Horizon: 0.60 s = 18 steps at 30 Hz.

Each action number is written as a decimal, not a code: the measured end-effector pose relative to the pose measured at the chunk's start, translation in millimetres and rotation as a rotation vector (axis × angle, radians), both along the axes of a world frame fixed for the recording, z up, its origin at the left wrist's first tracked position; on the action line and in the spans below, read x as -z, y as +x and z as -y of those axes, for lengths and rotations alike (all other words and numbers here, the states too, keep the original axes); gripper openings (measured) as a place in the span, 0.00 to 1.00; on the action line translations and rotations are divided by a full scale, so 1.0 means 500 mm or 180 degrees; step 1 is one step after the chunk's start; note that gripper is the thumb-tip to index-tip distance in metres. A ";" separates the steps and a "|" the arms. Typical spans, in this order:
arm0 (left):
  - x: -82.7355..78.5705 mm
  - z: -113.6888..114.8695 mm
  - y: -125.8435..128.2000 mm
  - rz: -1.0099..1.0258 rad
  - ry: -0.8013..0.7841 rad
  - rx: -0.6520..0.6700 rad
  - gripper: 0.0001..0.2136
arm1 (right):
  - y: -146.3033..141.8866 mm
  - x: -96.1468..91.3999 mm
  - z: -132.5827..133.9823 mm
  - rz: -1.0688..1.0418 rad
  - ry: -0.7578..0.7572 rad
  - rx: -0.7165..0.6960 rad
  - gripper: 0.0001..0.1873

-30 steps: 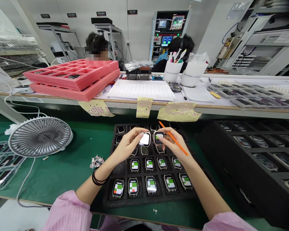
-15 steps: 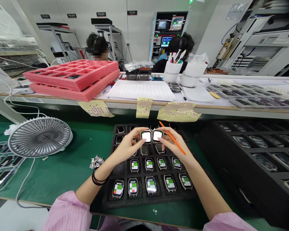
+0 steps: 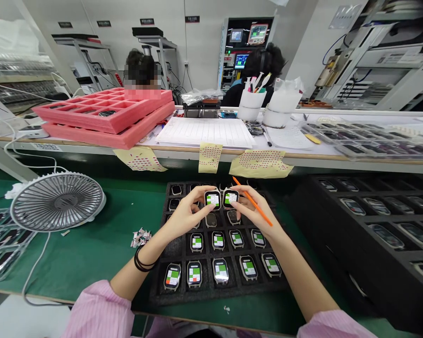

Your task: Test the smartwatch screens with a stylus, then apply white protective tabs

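Both hands are raised over the black foam tray [image 3: 197, 297] and close together, each gripping a watch case at its edges: the left hand [image 3: 186, 212] has the first watch [image 3: 212, 198], the right hand [image 3: 258, 213] the second watch [image 3: 230, 196]. Each thumb lies on the lower part of its screen, and the cases sit side by side, though whether they touch is hard to tell. An orange stick [image 3: 253, 202] lies slantwise across the right hand. Both screens show green and white patches, their lettering too small to read, so the step in hand looks like working or checking two displays at once. Below, the two nearest rows hold lit watches [image 3: 249, 267] with similar patches, two in the front row also bearing a red one, while dark watches [image 3: 211, 219] lie in the row beyond. The second row's leftmost compartment [image 3: 172, 247] is bare. From here, the next move seems to call for a steady hold while the thumbs tap or the screens are read; lowering either watch would need care that the stick does not catch its neighbours on the bench [image 3: 118, 253].
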<state>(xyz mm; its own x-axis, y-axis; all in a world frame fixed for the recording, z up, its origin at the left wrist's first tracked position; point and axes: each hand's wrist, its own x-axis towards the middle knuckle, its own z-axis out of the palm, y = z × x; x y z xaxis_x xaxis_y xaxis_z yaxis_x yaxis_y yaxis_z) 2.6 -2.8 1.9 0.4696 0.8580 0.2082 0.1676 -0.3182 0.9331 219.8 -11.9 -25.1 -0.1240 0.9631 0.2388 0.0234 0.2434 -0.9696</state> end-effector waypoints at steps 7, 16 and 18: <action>0.003 -0.002 0.002 0.0022 0.0076 -0.0106 0.17 | -0.006 0.005 -0.001 -0.0054 -0.0002 0.0078 0.19; -0.004 -0.002 0.005 0.0308 -0.0219 -0.0321 0.14 | -0.005 -0.010 0.007 0.0074 -0.0174 0.0428 0.11; -0.004 -0.003 0.005 0.0315 -0.0223 -0.0306 0.14 | -0.003 -0.007 0.004 0.0113 -0.0137 0.0396 0.12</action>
<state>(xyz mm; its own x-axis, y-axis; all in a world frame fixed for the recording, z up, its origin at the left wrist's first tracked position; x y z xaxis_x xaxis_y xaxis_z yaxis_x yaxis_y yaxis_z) 4.9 -1.4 4.0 0.3646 0.9121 0.1875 0.1003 -0.2387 0.9659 218.3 -13.9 -21.6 -0.0107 0.9808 0.1946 0.0852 0.1948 -0.9771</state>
